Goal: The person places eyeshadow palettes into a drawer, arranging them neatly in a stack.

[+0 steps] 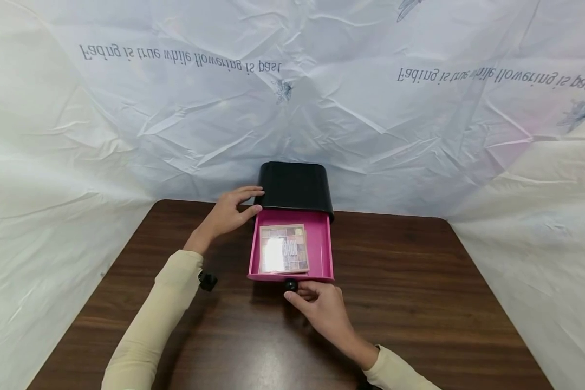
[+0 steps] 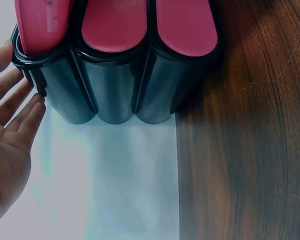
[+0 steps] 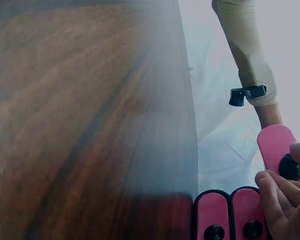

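A black cabinet (image 1: 294,186) with three pink-fronted drawers stands at the table's far edge. Its top pink drawer (image 1: 320,254) is pulled out; inside, on the left, lies an eyeshadow palette (image 1: 284,249) with a glossy lid, and the edge of something shows beneath it. My left hand (image 1: 227,213) rests against the cabinet's left side near the top, fingers extended. At the drawer's front, my right hand (image 1: 322,309) pinches the round black drawer knob (image 3: 291,167) between thumb and fingers. Below it in the right wrist view are the two lower drawers (image 3: 213,212), pushed in.
The dark wood table (image 1: 395,281) spreads out on both sides of the cabinet. Behind it hangs a creased white sheet (image 1: 200,119) with printed lettering, and sheeting also lines both sides. A small black camera (image 1: 207,281) is strapped at my left wrist.
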`<act>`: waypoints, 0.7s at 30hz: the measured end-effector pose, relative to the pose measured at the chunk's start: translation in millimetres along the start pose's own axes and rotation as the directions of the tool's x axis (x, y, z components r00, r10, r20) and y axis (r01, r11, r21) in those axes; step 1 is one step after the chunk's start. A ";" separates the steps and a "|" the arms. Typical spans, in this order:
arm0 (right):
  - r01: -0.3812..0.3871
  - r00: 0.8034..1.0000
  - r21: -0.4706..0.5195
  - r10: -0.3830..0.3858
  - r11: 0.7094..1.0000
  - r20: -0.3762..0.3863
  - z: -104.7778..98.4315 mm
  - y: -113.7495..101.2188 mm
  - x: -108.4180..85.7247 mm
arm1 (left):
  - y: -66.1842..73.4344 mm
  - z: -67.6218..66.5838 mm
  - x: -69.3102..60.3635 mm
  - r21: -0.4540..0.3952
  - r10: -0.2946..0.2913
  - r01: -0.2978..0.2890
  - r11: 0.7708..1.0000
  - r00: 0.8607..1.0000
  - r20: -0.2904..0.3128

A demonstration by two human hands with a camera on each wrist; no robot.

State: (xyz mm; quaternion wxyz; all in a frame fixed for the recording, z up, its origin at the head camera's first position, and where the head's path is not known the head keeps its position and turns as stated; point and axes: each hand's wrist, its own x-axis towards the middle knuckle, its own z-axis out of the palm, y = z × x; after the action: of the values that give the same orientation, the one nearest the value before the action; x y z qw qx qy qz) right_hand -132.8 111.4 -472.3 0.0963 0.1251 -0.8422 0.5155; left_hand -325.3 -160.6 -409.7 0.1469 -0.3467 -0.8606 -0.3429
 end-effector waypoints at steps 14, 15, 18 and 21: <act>-0.009 0.999 0.041 0.010 0.999 -0.034 -6.3 -10.3 0.6 | 1.6 0.4 -0.4 0.005 -0.019 0.019 1.000 1.000 -0.002; -0.011 0.999 0.045 0.013 0.999 -0.034 -7.4 -11.5 0.9 | 1.6 0.5 -0.4 0.004 -0.021 0.021 1.000 1.000 -0.002; -0.013 0.999 0.068 0.015 0.998 -0.034 -10.6 -15.0 2.9 | 1.4 0.4 -0.5 0.004 -0.025 0.025 1.000 1.000 -0.005; -0.012 0.999 0.082 0.015 0.997 -0.037 -13.2 -17.9 6.0 | 0.7 0.9 -0.4 0.006 -0.025 0.025 1.000 1.000 -0.010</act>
State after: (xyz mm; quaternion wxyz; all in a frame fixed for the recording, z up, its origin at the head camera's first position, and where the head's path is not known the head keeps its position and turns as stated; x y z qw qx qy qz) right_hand -132.4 114.7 -449.6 0.1034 0.1138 -0.8192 0.5526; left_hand -324.5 -159.8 -410.2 0.1477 -0.3340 -0.8651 -0.3439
